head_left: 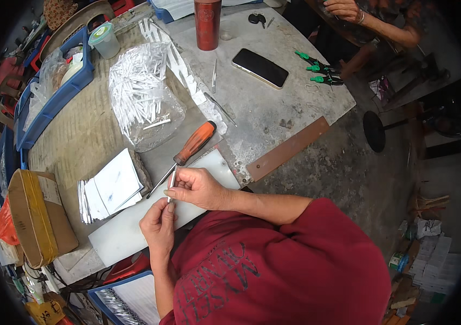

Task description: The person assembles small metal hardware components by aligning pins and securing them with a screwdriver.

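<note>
A slim silvery strip (173, 179) stands between my two hands over a white board (127, 234) at the table's near edge. My right hand (202, 189) is closed round its middle with thumb and fingers. Just below, my left hand (158, 223) pinches the strip's lower end. Beside them lies an orange-handled screwdriver (195, 143), its shaft reaching toward the board. To the left is a banded stack of white sheets (114, 186). Beyond it, a clear plastic bag (157, 127) holds many similar silvery strips.
A cardboard box (43, 216) and blue tray (57, 100) stand at left, near a lidded tub (104, 41). Farther back are a red tumbler (207, 26), phone (260, 68) and green-tipped tools (319, 69). A brown bar (289, 148) lies along the right edge. Another person's hand (345, 10) shows far right.
</note>
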Available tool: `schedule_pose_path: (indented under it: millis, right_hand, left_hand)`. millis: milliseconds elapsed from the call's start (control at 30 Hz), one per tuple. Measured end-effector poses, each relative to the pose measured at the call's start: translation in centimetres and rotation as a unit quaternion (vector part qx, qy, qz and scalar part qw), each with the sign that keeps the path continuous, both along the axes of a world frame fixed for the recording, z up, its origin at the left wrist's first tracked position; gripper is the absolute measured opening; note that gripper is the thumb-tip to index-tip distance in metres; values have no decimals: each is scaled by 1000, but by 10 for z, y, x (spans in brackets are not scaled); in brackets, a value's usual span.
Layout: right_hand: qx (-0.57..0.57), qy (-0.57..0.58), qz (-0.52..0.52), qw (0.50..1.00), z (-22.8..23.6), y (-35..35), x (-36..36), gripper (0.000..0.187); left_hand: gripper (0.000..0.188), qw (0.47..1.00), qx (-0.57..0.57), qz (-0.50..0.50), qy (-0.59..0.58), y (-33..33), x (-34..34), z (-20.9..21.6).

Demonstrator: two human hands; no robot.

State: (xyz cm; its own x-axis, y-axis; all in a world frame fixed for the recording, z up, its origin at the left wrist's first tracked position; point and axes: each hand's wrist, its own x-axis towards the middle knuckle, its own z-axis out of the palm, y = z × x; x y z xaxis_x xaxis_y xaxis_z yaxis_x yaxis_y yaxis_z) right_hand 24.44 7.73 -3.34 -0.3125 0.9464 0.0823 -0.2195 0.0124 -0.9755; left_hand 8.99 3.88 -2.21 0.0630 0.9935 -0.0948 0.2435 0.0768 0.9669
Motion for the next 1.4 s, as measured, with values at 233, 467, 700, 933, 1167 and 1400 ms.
schedule_pose_path:
  millis: [233,467,700,933,1167,1400]
  right_hand:
    - [-1,1,6,1000,-2,1,0,9]
    - [2,2,5,1000,1,0,0,10]
    - [8,2,4,1000,-2,0,0,10]
    - [10,-8,-3,1000,-4,0,-1,10]
    - [18,-16,-2,1000,-4,1,0,10]
    - [18,-24,-3,1000,-3,0,1,10]
  left_hand:
    - [15,1000,2,-1,5,0,1,2]
    - [15,1000,3,1,18,-1,0,1]
    - [15,1000,11,1,11,-1,0,0]
    - [15,1000,8,2,6,0,1,1]
    - [15,1000,-8,5,-4,0,2,4]
    - [14,1000,-12,15,6,0,2,4]
